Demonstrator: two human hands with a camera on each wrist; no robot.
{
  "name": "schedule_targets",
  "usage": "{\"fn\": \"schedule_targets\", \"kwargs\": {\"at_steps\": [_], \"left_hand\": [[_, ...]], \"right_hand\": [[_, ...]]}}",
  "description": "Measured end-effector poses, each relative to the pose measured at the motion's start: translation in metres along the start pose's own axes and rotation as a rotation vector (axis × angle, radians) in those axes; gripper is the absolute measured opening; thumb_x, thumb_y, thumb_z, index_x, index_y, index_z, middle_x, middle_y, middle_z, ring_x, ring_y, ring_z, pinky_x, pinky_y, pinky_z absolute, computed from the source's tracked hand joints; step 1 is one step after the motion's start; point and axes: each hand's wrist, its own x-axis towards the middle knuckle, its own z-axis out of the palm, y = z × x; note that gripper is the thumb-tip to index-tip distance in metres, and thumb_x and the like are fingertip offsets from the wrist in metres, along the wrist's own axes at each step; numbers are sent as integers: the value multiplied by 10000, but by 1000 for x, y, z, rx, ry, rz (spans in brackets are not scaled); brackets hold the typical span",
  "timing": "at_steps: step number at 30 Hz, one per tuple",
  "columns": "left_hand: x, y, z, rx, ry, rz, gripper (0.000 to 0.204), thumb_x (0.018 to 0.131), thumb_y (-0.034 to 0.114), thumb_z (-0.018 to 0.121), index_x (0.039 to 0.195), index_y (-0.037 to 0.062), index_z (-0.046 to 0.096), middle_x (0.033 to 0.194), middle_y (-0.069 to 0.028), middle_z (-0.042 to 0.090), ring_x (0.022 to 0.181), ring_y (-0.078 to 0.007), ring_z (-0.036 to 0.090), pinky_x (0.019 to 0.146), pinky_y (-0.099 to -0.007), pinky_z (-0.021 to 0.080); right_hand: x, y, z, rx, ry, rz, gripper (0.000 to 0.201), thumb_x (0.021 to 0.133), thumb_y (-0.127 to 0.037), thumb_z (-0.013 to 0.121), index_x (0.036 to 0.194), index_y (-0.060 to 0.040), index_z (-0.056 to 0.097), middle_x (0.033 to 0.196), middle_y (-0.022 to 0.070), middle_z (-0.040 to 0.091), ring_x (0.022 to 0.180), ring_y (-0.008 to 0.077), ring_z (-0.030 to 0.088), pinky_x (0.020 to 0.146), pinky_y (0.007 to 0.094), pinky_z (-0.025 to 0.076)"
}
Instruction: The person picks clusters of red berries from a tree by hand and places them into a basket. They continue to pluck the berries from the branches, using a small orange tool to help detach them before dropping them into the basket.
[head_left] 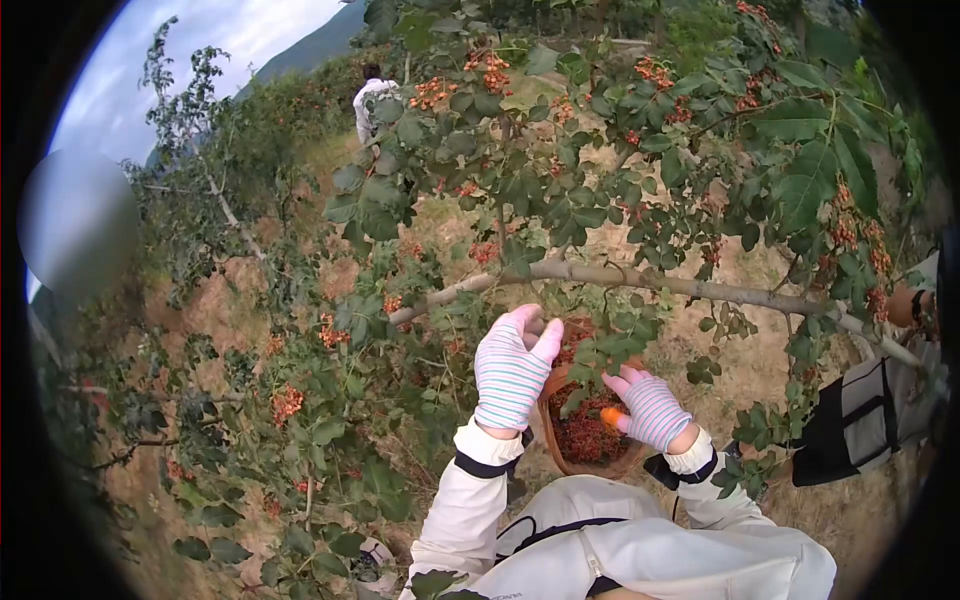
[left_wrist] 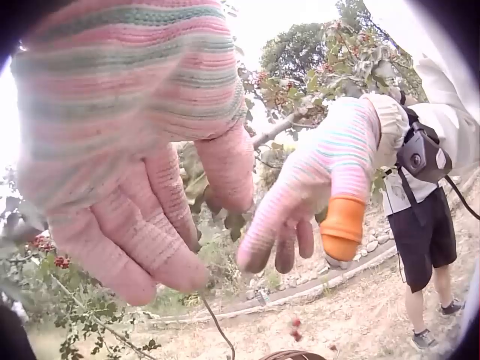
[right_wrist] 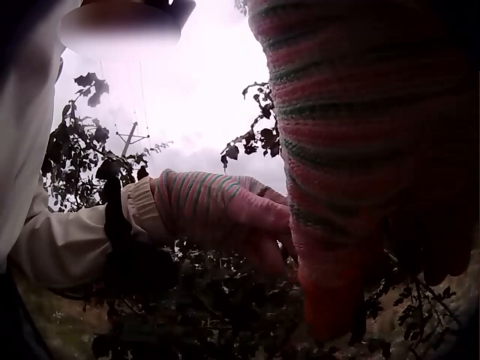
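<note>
My left hand (head_left: 512, 370), in a striped knit glove, is raised beside the leafy branch. In the left wrist view its fingers (left_wrist: 161, 251) slant downward, loosely bent, with the thumb apart and leaves showing behind the gap. Just over the basket is my right hand (head_left: 652, 408), gloved alike, with an orange thumb cover (left_wrist: 343, 227); its fingers point down, spread, and no held thing shows. Small red berries (left_wrist: 296, 328) appear below it. The brown basket (head_left: 548, 425) holds a heap of dark red berries (head_left: 590, 432) and is partly covered by leaves.
A thick bare branch (head_left: 640, 280) crosses in front of my hands, with thorny-looking leafy twigs around it. Orange-red berry clusters (head_left: 286, 404) hang at left and above. One person (head_left: 372, 105) stands farther off; another in dark shorts (left_wrist: 424, 240) is close by at right.
</note>
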Motion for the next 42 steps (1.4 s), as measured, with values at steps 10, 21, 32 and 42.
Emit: {"fn": "schedule_targets", "kwargs": {"at_steps": [10,21,32,42], "left_hand": [[126,35,-23,661,677,401,357,613,179,742,954,121,653,923,-86,556,863,-268,525,824,-406,397],[137,36,-36,891,679,627,226,607,134,704,826,129,651,756,-35,565,784,-229,541,876,-396,386],[137,56,-43,1153,438,526,321,513,200,772,798,122,646,772,-56,570,799,-240,554,828,-385,394],[73,78,-52,450,658,678,100,748,25,647,844,-1,648,695,-61,572,597,-143,538,585,-259,437]], "right_hand": [[-21,-2,16,212,-72,-113,482,783,-312,595,1190,-74,495,1019,163,569,920,339,554,791,427,444],[-36,15,30,174,-217,-99,480,826,-342,546,1213,-67,477,1011,172,581,938,349,552,799,436,442],[-37,24,41,208,-218,-158,481,815,-334,557,1207,-66,478,981,159,579,918,340,552,790,433,441],[-42,30,38,298,-220,-138,504,796,-264,578,1234,-48,455,1003,177,575,944,341,538,807,416,437]]}}
